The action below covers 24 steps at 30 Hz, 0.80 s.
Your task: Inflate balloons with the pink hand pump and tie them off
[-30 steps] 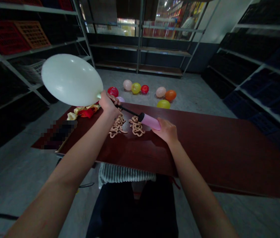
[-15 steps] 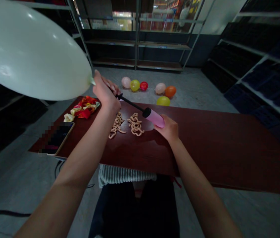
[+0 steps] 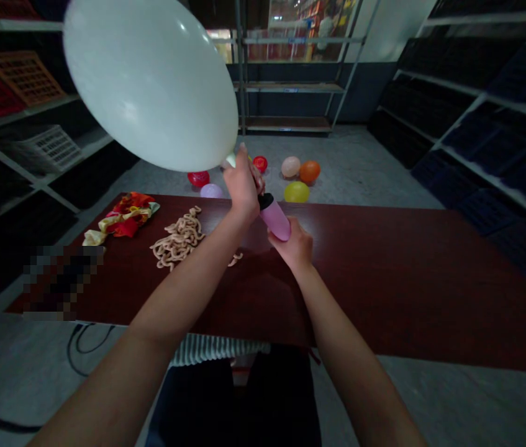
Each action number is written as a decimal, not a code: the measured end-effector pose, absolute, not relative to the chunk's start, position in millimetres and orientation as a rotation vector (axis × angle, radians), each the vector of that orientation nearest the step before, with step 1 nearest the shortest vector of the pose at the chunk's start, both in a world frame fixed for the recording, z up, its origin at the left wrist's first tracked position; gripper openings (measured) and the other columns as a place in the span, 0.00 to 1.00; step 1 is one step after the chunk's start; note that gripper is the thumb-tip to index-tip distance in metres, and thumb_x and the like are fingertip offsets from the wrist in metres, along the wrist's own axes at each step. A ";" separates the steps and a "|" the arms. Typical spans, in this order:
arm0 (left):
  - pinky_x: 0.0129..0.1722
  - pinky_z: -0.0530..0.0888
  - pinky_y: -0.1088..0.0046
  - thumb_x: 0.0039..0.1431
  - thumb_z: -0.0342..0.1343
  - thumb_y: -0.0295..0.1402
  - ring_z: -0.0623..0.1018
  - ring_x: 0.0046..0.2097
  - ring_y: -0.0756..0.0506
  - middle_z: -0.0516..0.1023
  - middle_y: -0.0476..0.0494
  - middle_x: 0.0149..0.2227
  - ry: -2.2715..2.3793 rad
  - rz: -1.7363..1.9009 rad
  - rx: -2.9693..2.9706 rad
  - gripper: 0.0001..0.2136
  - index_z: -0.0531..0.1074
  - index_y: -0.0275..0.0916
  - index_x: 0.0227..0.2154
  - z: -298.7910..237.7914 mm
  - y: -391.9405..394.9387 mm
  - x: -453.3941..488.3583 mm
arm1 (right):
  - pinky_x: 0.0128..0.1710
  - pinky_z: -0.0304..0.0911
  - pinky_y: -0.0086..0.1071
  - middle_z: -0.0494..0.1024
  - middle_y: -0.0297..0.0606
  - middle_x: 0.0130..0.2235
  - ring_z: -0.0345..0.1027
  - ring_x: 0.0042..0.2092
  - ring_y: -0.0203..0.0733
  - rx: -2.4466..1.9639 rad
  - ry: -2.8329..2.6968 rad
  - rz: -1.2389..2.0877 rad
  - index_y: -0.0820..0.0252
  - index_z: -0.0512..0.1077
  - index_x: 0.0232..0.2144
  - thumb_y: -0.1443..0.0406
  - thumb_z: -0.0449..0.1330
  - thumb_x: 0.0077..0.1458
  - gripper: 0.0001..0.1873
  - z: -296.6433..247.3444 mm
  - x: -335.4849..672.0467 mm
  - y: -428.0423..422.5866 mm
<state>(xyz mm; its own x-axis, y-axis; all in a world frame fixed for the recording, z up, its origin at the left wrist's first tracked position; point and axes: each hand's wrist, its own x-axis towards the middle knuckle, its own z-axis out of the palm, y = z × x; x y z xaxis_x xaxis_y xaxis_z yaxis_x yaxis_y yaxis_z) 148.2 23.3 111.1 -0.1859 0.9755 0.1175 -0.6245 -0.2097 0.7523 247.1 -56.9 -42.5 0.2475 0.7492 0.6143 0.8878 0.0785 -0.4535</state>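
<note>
A large pale, inflated balloon [image 3: 151,87] hangs at the upper left, its neck pinched in my left hand [image 3: 243,189]. That hand is closed around the balloon's neck and the front end of a balloon pump, which the fingers mostly hide. My right hand [image 3: 294,245] grips the pump's pink barrel [image 3: 276,218], just behind its black collar. The two hands are close together above the brown table [image 3: 384,267], with little of the pump's black rod showing. Below and left of my left forearm lies a pile of tan, curly strips [image 3: 179,239].
Uninflated balloons [image 3: 127,214] lie bunched at the table's left, near a pixelated object [image 3: 64,282]. Several inflated balloons, including an orange one [image 3: 310,171] and a yellow one [image 3: 297,192], rest on the floor beyond. Shelves with crates [image 3: 23,77] stand on both sides.
My hands have come together, and the long black rod between them has slid mostly out of sight. The pale balloon has shifted right in view, and the camera has turned somewhat left.
</note>
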 end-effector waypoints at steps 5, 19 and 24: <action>0.14 0.50 0.75 0.71 0.48 0.39 0.52 0.13 0.54 0.49 0.56 0.14 0.757 1.628 0.647 0.22 0.52 0.42 0.20 96.8 31.8 142.7 | 0.32 0.63 0.33 0.83 0.42 0.37 0.77 0.36 0.48 -1.727 -1.569 -0.217 0.58 0.73 0.44 0.53 0.64 0.53 0.19 -38.5 243.8 -56.5; 0.14 0.53 0.76 0.68 0.49 0.35 0.53 0.13 0.54 0.52 0.56 0.13 0.764 1.751 0.387 0.23 0.49 0.41 0.18 86.3 22.0 52.6 | 0.35 0.63 0.33 0.82 0.42 0.37 0.76 0.38 0.45 -1.637 -1.875 -0.431 0.59 0.75 0.45 0.54 0.62 0.58 0.18 -35.4 232.3 -67.4; 0.15 0.53 0.77 0.67 0.52 0.37 0.53 0.13 0.55 0.52 0.56 0.13 0.750 1.792 0.338 0.23 0.49 0.40 0.18 94.5 24.1 6.4 | 0.35 0.62 0.33 0.82 0.42 0.36 0.75 0.36 0.44 -1.607 -1.955 -0.523 0.60 0.75 0.45 0.56 0.62 0.57 0.17 -34.9 232.4 -68.3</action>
<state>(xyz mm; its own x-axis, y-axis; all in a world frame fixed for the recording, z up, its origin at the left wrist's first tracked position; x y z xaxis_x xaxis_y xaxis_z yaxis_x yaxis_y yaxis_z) 6.4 24.1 94.5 -0.3493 0.9274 -0.1338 -0.7460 -0.1889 0.6386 232.4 -68.3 -34.9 -0.1341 0.7626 0.6328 0.9768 0.2095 -0.0455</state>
